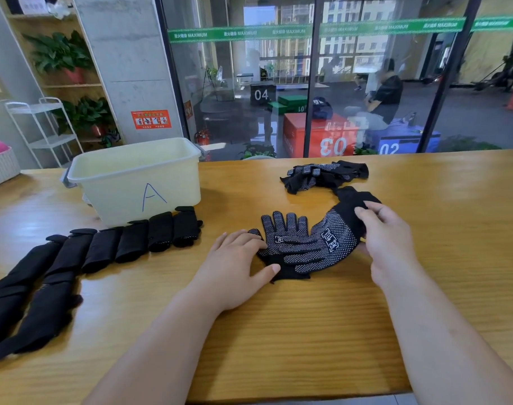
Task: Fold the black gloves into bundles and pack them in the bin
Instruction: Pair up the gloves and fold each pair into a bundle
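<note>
Two black gloves with white grip dots lie overlapped on the wooden table, fingers pointing away and left. My left hand rests flat on the table with its fingertips on the nearer glove's left edge. My right hand pinches the black cuff of the upper glove. A loose heap of more black gloves lies farther back. Several folded black bundles sit in a row at the left. The cream bin marked "A" stands behind that row; its inside looks bare as far as I can see.
A glass wall runs just behind the table's far edge. A white woven basket with a pink item stands at the far left. A white shelf rack and potted plants stand on the floor beyond.
</note>
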`<state>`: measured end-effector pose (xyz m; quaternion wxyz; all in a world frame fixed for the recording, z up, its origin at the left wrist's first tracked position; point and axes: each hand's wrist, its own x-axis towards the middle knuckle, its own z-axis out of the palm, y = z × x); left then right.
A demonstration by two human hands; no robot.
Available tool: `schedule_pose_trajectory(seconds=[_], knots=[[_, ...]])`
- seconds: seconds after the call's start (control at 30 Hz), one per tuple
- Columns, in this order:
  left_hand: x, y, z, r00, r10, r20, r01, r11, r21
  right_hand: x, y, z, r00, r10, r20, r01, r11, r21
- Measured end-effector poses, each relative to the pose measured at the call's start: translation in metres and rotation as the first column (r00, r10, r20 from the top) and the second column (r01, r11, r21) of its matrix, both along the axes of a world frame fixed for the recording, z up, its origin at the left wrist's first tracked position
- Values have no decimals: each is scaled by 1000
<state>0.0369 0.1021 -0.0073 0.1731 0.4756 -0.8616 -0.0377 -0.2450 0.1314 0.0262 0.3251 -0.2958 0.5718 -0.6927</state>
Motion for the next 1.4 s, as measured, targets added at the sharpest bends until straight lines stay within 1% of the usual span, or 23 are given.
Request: schedule_pose_trajectory(seconds=[0.1,0.17,0.33,0.5,0.57,0.63,0.7,0.8,0.83,0.87,0.9,0.97,1.0,1.07,1.1,1.13,1.2,1.23,1.27,1.3,1.4], knots=[[6,-4,-1,999,11,-31,-11,1000,5,5,2,-1,973,193,-129,-192,981,17],[9,-6,-1,998,9,-58,-7,1000,24,9,4,-3,944,266,-196,-268,963,16],[13,-7,1,994,18,-104,-13,999,53,17,13,5,900,339,-276,-354,935,-6],[19,-9,3,990,-5,-140,20,994,109,25,22,49,896,366,-252,-404,907,-121],[22,-10,3,984,5,-176,15,993,114,28,20,71,866,407,-291,-460,876,-145],[24,-13,3,978,20,-206,5,993,118,30,14,91,824,442,-355,-509,853,-117],[25,-15,2,982,24,-186,-2,993,120,33,1,106,754,468,-460,-537,843,-22],[25,-16,2,988,27,-151,-8,992,130,36,-25,117,572,464,-676,-484,857,178],[25,-16,1,988,30,-153,-9,991,133,36,-35,118,522,434,-735,-449,872,196],[25,-16,1,987,32,-157,-11,991,132,35,-43,119,491,386,-781,-415,892,180],[24,-16,1,987,33,-160,-12,992,128,35,-50,120,480,328,-813,-388,911,139],[24,-16,2,987,32,-159,-12,992,123,36,-56,121,480,189,-856,-349,937,11],[24,-16,2,988,30,-154,-11,993,121,38,-55,119,481,139,-865,-353,934,-46],[23,-16,3,990,26,-141,-9,993,119,45,-48,105,459,127,-879,-397,915,-75],[22,-16,4,991,27,-131,-12,993,116,48,-44,92,410,145,-900,-418,907,-44],[21,-16,4,993,29,-117,-16,993,113,50,-39,75,328,162,-931,-416,909,12],[20,-15,6,995,33,-97,-22,993,112,57,-29,37,128,229,-965,-346,922,173],[19,-14,6,995,36,-92,-25,993,117,59,-22,19,58,266,-962,-296,925,238],[19,-14,6,995,38,-90,-27,992,125,62,-17,5,18,291,-957,-250,928,277],[19,-13,6,995,41,-92,-29,991,131,64,-11,-6,3,291,-957,-225,932,283],[20,-11,7,993,50,-102,-35,989,145,66,-5,-16,-16,225,-974,-195,955,224]])
